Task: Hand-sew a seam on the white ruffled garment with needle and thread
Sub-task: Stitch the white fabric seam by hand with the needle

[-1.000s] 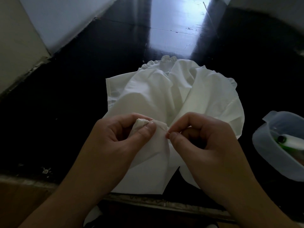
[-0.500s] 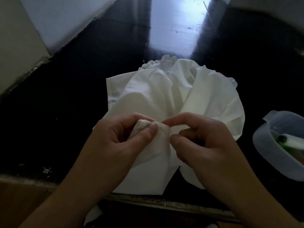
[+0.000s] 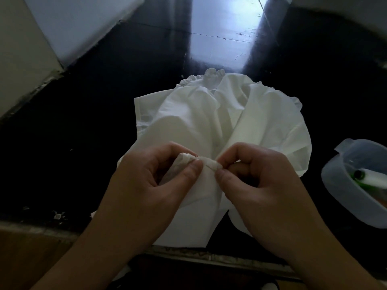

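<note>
No text, label, brand, number or sign can be read anywhere in the view.

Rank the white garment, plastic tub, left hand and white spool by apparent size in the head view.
1. white garment
2. left hand, nearer the camera, so unsure against the tub
3. plastic tub, cut off by the frame edge
4. white spool, also cut off
</note>
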Tool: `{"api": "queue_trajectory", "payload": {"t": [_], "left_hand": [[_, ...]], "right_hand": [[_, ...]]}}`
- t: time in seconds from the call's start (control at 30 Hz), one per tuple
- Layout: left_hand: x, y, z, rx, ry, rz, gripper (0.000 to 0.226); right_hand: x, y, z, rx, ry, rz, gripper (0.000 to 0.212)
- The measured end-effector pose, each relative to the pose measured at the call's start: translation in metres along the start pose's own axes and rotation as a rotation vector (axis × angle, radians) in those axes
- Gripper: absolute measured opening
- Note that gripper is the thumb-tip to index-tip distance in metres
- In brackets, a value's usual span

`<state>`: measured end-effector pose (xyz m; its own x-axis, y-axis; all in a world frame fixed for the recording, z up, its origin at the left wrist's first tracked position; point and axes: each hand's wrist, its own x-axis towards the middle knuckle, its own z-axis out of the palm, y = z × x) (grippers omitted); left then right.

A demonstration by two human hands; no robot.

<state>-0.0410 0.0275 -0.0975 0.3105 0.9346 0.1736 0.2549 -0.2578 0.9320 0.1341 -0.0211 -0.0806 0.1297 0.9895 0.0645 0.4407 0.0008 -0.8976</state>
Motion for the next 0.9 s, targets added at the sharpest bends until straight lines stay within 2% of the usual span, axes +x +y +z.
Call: {"api": "queue_trajectory", "payload": {"t": [0.57, 0.9], "left_hand": [[-0.001, 0.004, -0.001, -0.061, -0.047, -0.009, 0.009], [0.0, 0.006, -0.002, -0.09, 0.009, -0.079, 0.019]], "right_hand": [[0.0, 0.0, 0.0, 0.009, 0.005, 0.003, 0.019], [0.004, 0.01, -0.007, 0.386, -0.079, 0.07, 0.013]]}}
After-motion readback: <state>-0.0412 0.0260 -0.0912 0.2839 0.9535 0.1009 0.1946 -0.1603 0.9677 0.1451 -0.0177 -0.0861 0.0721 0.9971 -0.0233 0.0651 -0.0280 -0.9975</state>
